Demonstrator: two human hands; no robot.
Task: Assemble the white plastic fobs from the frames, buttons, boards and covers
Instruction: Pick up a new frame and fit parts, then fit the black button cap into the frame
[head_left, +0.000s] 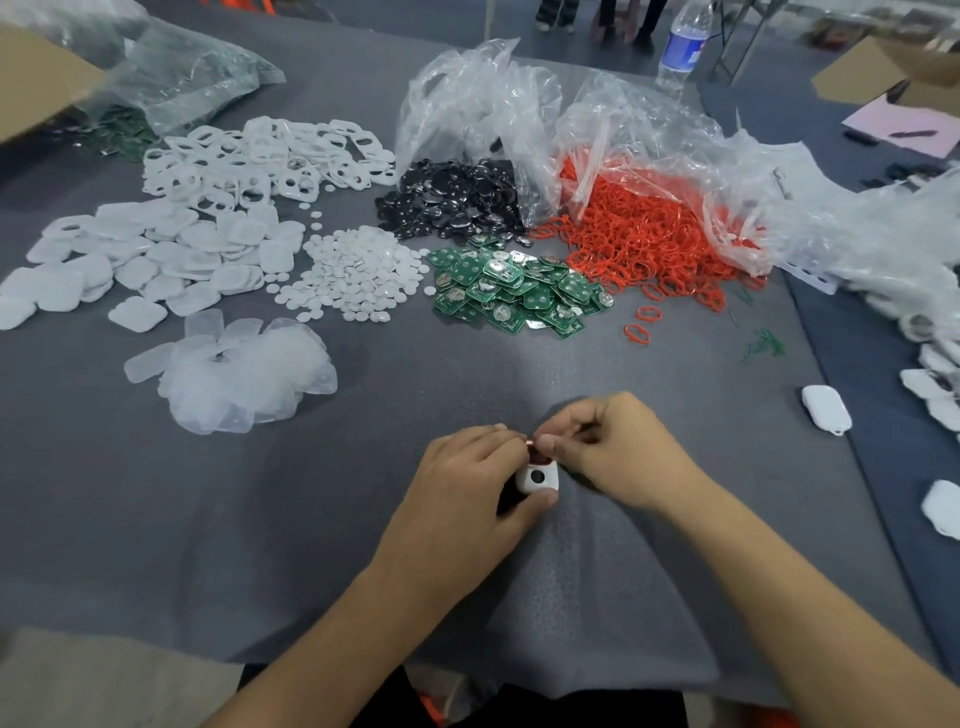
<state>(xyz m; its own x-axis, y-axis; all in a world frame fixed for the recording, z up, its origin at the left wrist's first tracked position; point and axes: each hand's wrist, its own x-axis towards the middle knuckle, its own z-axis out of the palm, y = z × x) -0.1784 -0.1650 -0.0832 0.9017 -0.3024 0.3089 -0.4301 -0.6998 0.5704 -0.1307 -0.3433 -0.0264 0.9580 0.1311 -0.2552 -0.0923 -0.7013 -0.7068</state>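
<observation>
Lower centre | left hand (467, 483) curled round white fob frame (540, 477), thumb beneath | right hand (613, 447) pinching frame's top edge, where we glimpse red, unclear what | fingers hide frame's upper half | green boards (514, 291) heaped at centre, above hands

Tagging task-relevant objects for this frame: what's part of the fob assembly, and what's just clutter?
In the job: half-built fob, gripped by the left hand, right hand pinching its top edge; piles of white frames, round buttons, green boards, white covers; probably red rings and black discs.
Lying about: water bottle, cardboard box, pink paper, pen.
</observation>
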